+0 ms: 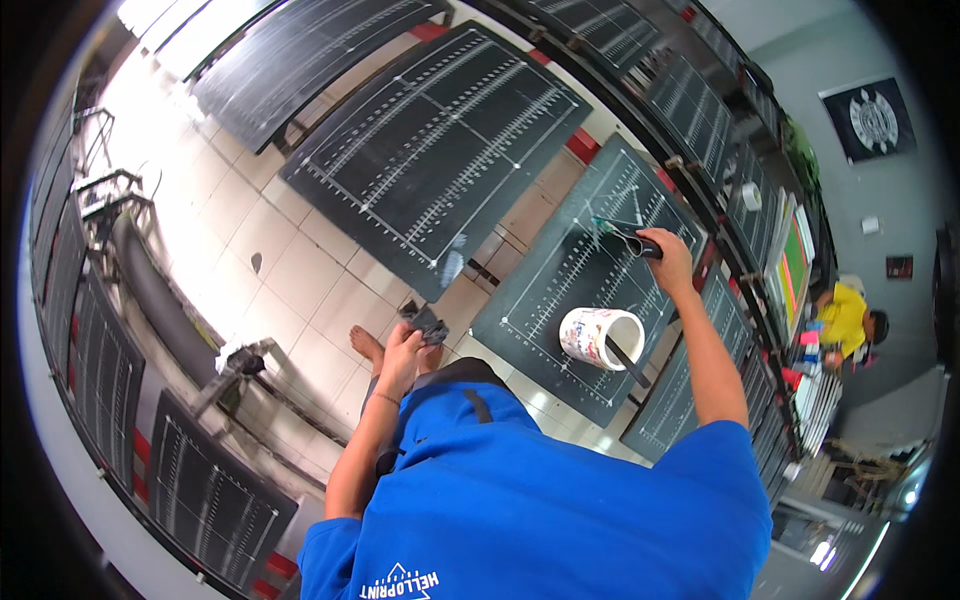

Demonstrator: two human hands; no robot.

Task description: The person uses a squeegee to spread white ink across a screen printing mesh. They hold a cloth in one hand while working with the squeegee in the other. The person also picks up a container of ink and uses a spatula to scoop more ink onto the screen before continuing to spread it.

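My right hand [672, 262] is closed round the black grip of a wire-framed tool [625, 237]. Its greenish end touches or hovers just over a dark board [545, 285] marked with white lines and ticks; which of the two, I cannot tell. On that same board, nearer to me, a white tub [590, 334] with coloured stains lies tilted in view, and a dark flat stick [628, 362] leans out of its mouth. Low on the left, beside the board, my left hand [402, 352] pinches a dark grey, crumpled cloth-like piece [426, 324].
Another marked board [440, 140] stands ahead to the left, with more boards in rows around. A dark rail [700, 190] runs along the right. White floor tiles [290, 270] lie left. A person in yellow [845, 320] is far right. A black padded bar [160, 290] stands at left.
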